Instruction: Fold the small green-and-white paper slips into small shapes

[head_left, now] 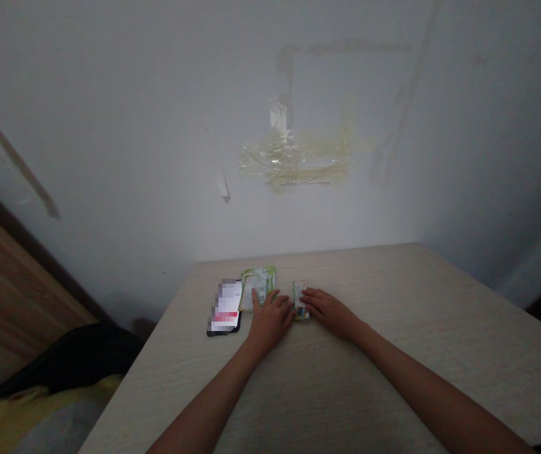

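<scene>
A green and white packet (261,282) lies flat on the pale wooden table (393,328), near its far edge. My left hand (268,318) rests on the packet's near side, index finger stretched out on it and the other fingers curled. A smaller green and white packet (299,294) lies just to the right. My right hand (328,310) lies on that small packet, fingers flat and pointing left, fingertips almost meeting my left hand.
A phone (226,308) with a lit screen lies left of the larger packet. The table stands against a white wall with old tape residue (294,161). Dark and yellow cloth (62,378) lies beside the table's left edge.
</scene>
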Demonstrator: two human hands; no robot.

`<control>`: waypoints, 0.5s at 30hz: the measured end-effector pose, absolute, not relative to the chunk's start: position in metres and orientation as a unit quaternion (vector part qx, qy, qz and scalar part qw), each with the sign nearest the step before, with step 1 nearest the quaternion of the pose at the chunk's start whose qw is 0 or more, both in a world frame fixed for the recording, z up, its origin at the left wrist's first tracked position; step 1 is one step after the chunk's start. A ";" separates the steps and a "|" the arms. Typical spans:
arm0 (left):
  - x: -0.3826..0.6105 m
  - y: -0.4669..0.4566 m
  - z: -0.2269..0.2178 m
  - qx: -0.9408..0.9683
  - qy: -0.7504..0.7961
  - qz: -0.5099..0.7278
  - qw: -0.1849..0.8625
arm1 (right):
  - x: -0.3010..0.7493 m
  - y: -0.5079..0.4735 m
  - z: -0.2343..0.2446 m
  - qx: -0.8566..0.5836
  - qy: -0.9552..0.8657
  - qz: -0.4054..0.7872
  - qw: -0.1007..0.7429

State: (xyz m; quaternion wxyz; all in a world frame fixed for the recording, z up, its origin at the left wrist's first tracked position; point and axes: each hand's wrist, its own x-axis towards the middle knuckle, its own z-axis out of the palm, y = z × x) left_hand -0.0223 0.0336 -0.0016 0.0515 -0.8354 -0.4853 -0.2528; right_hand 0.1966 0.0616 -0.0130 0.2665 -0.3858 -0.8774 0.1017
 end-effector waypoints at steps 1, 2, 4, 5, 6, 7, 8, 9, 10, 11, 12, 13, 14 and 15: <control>-0.022 0.034 -0.002 -0.835 -0.485 -0.254 0.052 | 0.196 0.062 -0.013 -0.384 -0.879 0.099 0.264; -0.022 0.034 -0.002 -0.835 -0.485 -0.256 0.053 | 0.196 0.062 -0.012 -0.384 -0.881 0.095 0.261; -0.022 0.034 -0.002 -0.834 -0.485 -0.257 0.055 | 0.196 0.061 -0.012 -0.383 -0.883 0.088 0.258; -0.022 0.034 -0.002 -0.835 -0.484 -0.257 0.055 | 0.196 0.061 -0.013 -0.383 -0.883 0.083 0.258; -0.022 0.034 -0.002 -0.836 -0.483 -0.256 0.055 | 0.196 0.061 -0.013 -0.382 -0.883 0.078 0.259; -0.022 0.034 -0.002 -0.836 -0.482 -0.255 0.054 | 0.196 0.062 -0.014 -0.382 -0.884 0.073 0.261; -0.023 0.035 -0.002 -0.837 -0.481 -0.254 0.053 | 0.196 0.062 -0.015 -0.383 -0.884 0.069 0.261; -0.023 0.035 -0.002 -0.838 -0.481 -0.253 0.052 | 0.196 0.062 -0.016 -0.384 -0.883 0.066 0.261; -0.023 0.035 -0.002 -0.838 -0.481 -0.252 0.052 | 0.197 0.063 -0.017 -0.385 -0.883 0.064 0.261; -0.023 0.035 -0.002 -0.838 -0.482 -0.251 0.051 | 0.197 0.063 -0.018 -0.386 -0.883 0.062 0.260; -0.023 0.035 -0.002 -0.838 -0.482 -0.250 0.051 | 0.196 0.063 -0.018 -0.387 -0.883 0.061 0.260; -0.023 0.035 -0.002 -0.838 -0.483 -0.250 0.051 | 0.196 0.063 -0.018 -0.387 -0.883 0.060 0.259; -0.023 0.035 -0.002 -0.837 -0.483 -0.250 0.051 | 0.196 0.063 -0.018 -0.388 -0.883 0.058 0.257; -0.023 0.035 -0.002 -0.837 -0.483 -0.250 0.050 | 0.196 0.063 -0.018 -0.388 -0.884 0.057 0.254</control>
